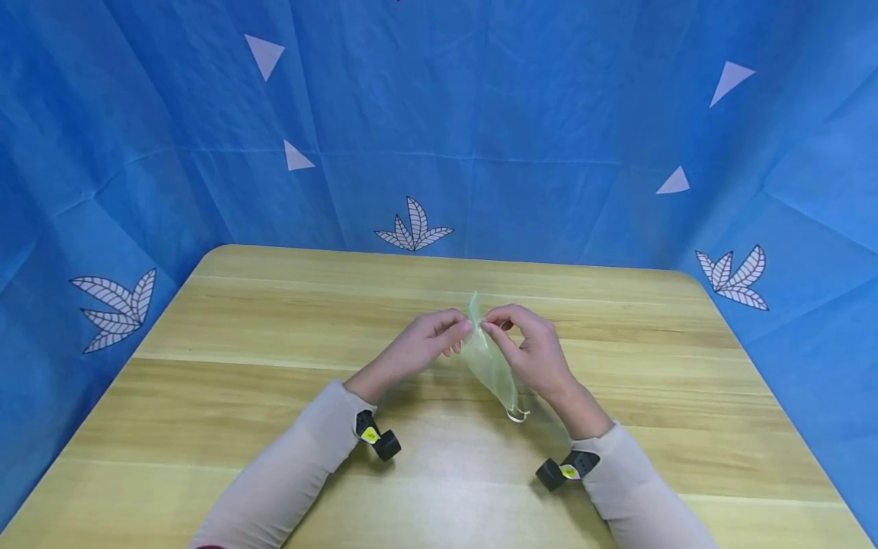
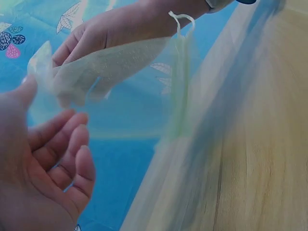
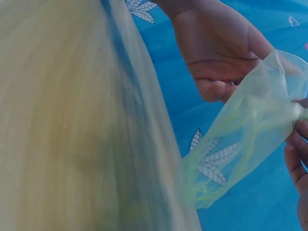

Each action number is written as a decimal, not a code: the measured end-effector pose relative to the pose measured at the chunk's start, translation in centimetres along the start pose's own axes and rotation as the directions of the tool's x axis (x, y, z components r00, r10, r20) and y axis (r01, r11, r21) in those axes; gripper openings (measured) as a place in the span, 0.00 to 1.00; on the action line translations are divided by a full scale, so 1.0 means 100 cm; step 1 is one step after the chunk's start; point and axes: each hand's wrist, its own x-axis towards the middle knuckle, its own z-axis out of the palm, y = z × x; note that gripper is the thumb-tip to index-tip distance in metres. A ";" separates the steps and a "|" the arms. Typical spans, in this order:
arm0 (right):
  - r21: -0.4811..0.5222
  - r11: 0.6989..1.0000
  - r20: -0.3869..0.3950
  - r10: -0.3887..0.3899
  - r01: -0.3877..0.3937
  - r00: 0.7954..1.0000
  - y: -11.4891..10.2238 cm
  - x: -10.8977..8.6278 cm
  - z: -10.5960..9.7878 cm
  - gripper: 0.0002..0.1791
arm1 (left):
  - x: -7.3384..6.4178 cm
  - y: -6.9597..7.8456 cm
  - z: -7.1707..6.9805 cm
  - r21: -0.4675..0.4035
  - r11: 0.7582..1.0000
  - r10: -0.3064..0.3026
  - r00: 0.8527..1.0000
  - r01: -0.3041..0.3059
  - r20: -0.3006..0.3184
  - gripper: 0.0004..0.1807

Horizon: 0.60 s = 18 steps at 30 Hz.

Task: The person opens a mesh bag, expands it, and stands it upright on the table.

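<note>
A sheer pale green mesh drawstring bag (image 1: 490,370) hangs between the two hands above the table. My left hand (image 1: 439,338) pinches the bag's upper end from the left between thumb and forefinger; its other fingers (image 2: 79,154) curl loosely. From the right, my right hand (image 1: 524,343) pinches the same end close beside it. The bag slants down to the right in the head view, its white cord loop (image 1: 517,415) at the low end. Through the see-through mesh (image 3: 236,139) the backdrop shows; I can make out nothing solid inside.
The wood-grain table (image 1: 261,404) spreads under both arms. A blue cloth backdrop (image 1: 480,114) with white triangles and leaf prints surrounds its far and side edges. A black wrist camera (image 1: 387,445) sits on the left wrist, another camera (image 1: 551,474) on the right.
</note>
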 end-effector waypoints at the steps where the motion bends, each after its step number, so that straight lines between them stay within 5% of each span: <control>1: -0.004 1.000 0.001 -0.011 0.011 1.000 0.000 0.000 0.001 0.10 | 0.000 0.000 0.000 -0.001 1.000 0.004 1.000 -0.004 -0.007 0.17; 5: -0.019 0.999 0.000 -0.046 0.046 0.999 0.001 -0.003 0.006 0.12 | -0.001 0.000 0.002 -0.003 1.000 0.016 0.999 -0.016 -0.049 0.14; 18: -0.054 0.999 0.024 0.006 -0.005 1.000 0.000 -0.002 -0.003 0.10 | -0.001 0.001 -0.003 0.052 0.998 0.031 0.996 -0.027 -0.087 0.07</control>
